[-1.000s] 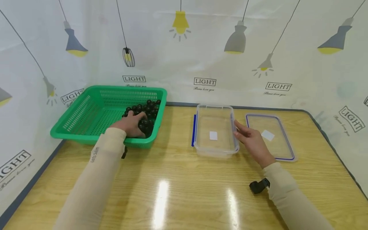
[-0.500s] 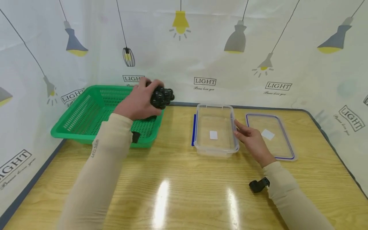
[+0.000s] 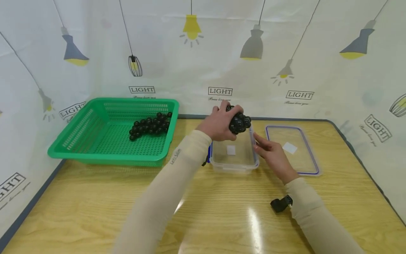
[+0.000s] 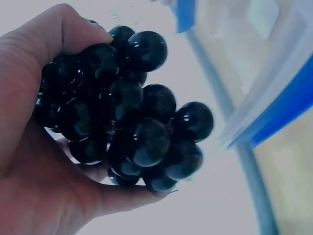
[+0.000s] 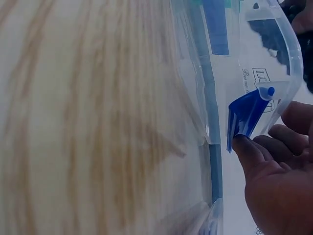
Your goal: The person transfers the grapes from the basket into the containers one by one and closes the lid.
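Just right of the frame's centre, the left hand [image 3: 219,124] grips grapes [image 3: 240,124] over the box's [image 3: 234,165] upper end — the right hand [image 3: 273,155] touches its side, pinching or not unclear.

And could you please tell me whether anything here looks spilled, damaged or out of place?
No, nothing stands out as odd. The left hand holds one bunch of grapes at the box, the other grapes lie inside the basket, and the lid lies beside the box. I see no spill or damage.

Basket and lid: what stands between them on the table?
Head view: the clear box, left hand holding grapes above it, right hand at its side.
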Action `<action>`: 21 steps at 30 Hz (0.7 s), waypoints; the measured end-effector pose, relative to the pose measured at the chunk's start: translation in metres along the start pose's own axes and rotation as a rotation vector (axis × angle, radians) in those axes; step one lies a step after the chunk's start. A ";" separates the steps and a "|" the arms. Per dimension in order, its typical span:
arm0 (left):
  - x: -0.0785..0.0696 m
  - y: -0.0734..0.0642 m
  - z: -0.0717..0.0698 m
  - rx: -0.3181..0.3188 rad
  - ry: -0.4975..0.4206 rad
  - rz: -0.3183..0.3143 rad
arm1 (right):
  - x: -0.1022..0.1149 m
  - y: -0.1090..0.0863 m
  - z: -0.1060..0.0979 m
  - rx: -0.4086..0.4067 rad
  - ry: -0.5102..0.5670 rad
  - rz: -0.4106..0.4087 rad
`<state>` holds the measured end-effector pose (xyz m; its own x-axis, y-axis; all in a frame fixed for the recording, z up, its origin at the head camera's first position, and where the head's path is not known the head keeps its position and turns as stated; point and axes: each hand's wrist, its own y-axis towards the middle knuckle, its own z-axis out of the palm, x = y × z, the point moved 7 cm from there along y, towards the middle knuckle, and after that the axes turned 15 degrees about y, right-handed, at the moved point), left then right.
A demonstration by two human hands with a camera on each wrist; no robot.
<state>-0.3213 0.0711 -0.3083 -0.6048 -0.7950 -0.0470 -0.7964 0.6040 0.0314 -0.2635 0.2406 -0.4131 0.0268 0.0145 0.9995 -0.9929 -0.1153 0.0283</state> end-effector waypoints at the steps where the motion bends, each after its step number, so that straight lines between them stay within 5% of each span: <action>1: -0.001 0.004 0.005 0.008 -0.005 0.000 | 0.001 0.000 0.000 -0.001 -0.006 0.002; 9: -0.004 0.022 0.025 0.030 0.016 -0.043 | 0.003 0.000 0.004 0.006 -0.014 0.003; 21: -0.016 0.033 0.040 0.168 0.049 -0.060 | -0.004 0.000 0.000 0.005 -0.004 0.020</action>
<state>-0.3380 0.1061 -0.3460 -0.5588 -0.8293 0.0055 -0.8219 0.5529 -0.1371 -0.2633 0.2409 -0.4169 0.0074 0.0077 0.9999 -0.9927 -0.1200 0.0082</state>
